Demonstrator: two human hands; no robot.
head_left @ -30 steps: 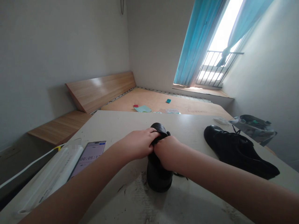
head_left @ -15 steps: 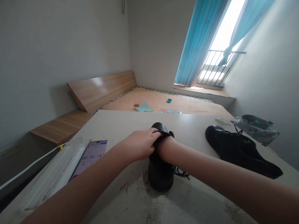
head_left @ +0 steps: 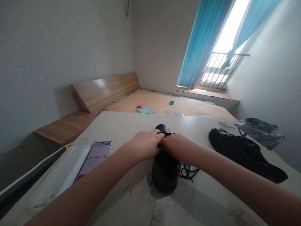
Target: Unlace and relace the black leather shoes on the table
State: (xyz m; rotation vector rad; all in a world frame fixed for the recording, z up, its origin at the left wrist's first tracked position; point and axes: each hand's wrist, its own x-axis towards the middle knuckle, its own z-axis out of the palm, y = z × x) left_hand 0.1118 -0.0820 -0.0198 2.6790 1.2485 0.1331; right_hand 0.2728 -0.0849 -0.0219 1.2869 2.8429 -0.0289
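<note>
A black shoe (head_left: pixel 165 175) stands upright on the white table, its heel towards me and its toe pointing away. My left hand (head_left: pixel 149 145) grips the upper at its left side, fingers curled over the tongue area. From the right, my right hand (head_left: pixel 175 145) meets it there, fingers bent at the shoe's opening and partly hidden. A loose black shoelace (head_left: pixel 189 172) trails on the table beside the shoe's right side. The other black shoe (head_left: pixel 244 153), its lace in place, lies farther right, apart from both hands.
On the left of the table (head_left: pixel 131 201) a phone (head_left: pixel 95 160) showing a timer rests by a white plastic-wrapped pack (head_left: pixel 63 179). A small clear bag (head_left: pixel 226 123) lies near the right edge. Beyond are a bed board (head_left: pixel 145 97) and a bin (head_left: pixel 261 128).
My right hand has drawn back from deeper in the shoe's opening and now shows on top, beside the left hand. More of the loose lace is visible. The left hand keeps its hold.
</note>
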